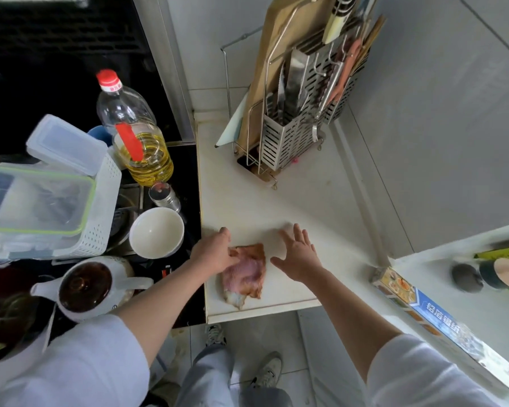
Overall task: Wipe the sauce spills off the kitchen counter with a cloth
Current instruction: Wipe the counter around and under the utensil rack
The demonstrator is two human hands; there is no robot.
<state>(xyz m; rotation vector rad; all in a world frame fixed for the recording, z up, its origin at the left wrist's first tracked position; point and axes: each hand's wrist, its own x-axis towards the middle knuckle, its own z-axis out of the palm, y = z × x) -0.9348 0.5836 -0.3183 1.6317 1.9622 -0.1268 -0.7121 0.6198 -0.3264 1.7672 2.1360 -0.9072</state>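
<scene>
The cloth [245,271] lies stained near the desk [291,201] front edge, your left hand [215,252] pressing it, its grip curled onto it for wiping, your right hand [299,255] spread wide, holding nothing, beside it.

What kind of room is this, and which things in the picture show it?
Most likely a home kitchen. A cooking oil bottle stands by a dark stovetop, and a metal rack on the white counter holds knives and a cutting board.
</scene>
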